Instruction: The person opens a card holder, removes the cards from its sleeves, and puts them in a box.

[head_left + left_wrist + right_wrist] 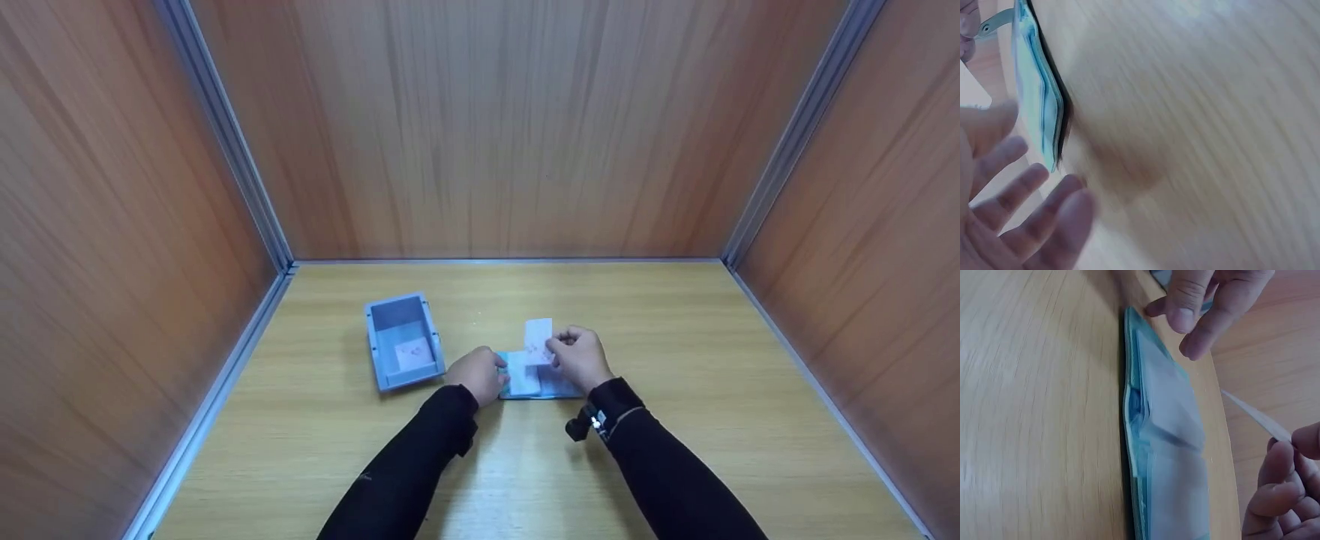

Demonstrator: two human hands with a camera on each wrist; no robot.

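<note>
Right wrist view: my right hand [1289,489] is pinching a thin, light, bendy card [1255,417] by its edge; my left hand [480,373], fingers relaxed, is steadying the soft wallet [1165,455].

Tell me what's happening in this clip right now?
A person works at a wooden table. The right hand pinches a white card just above a light-blue card holder lying open on the table. The left hand sits at the holder's left edge, fingers relaxed. A small blue bin to the left holds another card.
</note>
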